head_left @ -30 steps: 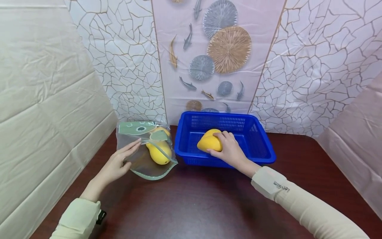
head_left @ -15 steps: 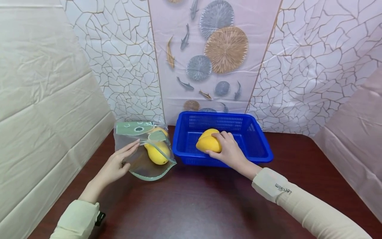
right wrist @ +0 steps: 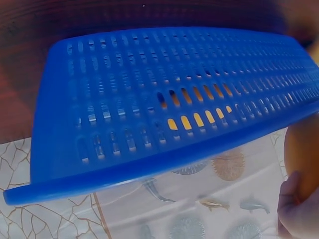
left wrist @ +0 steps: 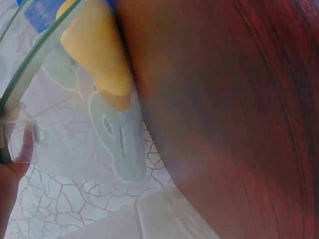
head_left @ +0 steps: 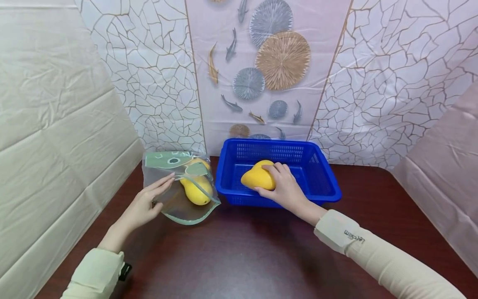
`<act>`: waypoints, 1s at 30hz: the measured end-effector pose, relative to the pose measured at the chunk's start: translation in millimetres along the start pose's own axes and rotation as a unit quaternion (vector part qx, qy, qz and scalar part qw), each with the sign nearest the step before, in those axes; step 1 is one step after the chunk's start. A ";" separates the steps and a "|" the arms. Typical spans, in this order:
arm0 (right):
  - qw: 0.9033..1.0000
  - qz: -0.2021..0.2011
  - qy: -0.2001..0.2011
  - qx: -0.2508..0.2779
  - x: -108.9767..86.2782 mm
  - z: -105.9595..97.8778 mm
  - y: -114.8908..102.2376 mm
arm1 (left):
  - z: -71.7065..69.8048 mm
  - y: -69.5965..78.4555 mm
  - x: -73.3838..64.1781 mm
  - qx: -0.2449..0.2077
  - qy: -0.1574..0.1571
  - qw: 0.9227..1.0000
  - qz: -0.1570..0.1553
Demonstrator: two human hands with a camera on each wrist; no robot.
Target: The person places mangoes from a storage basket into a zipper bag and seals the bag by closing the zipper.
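A: Starting nearest, what has just changed?

B: Over the tabletop (head_left: 231, 257), the left hand (head_left: 144, 204) has stayed put, released, its straight fingers touching the mouth of the printed clear bag (head_left: 158, 161). The bag has stayed too. In it one yellow mango (head_left: 194, 192) shows plainly, with more yellow partly covered by the print.

A: And the right hand (head_left: 286, 189)?

B: That one is grasping. It has the held mango (head_left: 255, 178) between thumb and fingers, and the fruit has shifted slightly toward the bag over the last half second, while the blue basket (head_left: 239, 199) has not moved. The hold therefore looks secure, and the fruit seems to be coming free of its neighbour.

A: What stands in the way?

B: The basket's bag-side rim lies between the held mango and the bag. The right wrist view shows the fruit past the rim, so it appears raised to about that height.

A: Anything farther off?

B: A second mango (head_left: 264, 163) sits behind the held one, partly hidden by it. Beyond hangs the fish-patterned cloth (head_left: 224, 120).
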State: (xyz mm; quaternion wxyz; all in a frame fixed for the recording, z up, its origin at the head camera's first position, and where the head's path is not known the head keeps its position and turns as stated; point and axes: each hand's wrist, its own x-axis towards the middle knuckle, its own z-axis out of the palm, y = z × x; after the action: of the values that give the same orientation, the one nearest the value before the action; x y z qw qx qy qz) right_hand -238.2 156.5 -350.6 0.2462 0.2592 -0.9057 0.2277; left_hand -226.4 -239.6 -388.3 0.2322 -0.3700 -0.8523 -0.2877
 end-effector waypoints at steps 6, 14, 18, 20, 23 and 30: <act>1.000 -0.007 0.003 0.012 -1.0 1.0 -4.1 | -0.2 -0.3 -1.9 -0.004 -0.004 1.000 -0.005; 0.999 -0.016 0.007 0.032 -3.9 2.7 -13.3 | 0.3 -1.2 -1.0 -0.003 -0.004 1.000 -0.006; 0.999 -0.015 0.008 0.043 -5.3 4.2 -22.9 | 0.4 -1.6 -1.3 -0.003 -0.005 1.000 -0.013; 0.999 -0.019 0.004 0.050 -6.0 5.9 -28.5 | 1.1 -1.2 -2.1 -0.005 -0.005 1.000 -0.014; 0.998 -0.027 -0.002 0.056 -6.3 8.1 -36.6 | 2.5 -0.7 -2.9 -0.008 -0.004 1.000 -0.009; 0.998 -0.035 -0.006 0.060 -7.3 12.8 -48.4 | 4.0 -0.6 -3.1 -0.003 -0.002 1.000 0.002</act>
State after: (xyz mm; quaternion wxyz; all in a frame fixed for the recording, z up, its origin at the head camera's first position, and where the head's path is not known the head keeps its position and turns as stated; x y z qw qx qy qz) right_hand -208.8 115.2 -350.8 0.2329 0.3068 -0.8820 0.2715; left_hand -225.7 -238.8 -393.3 0.2298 -0.3733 -0.8511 -0.2890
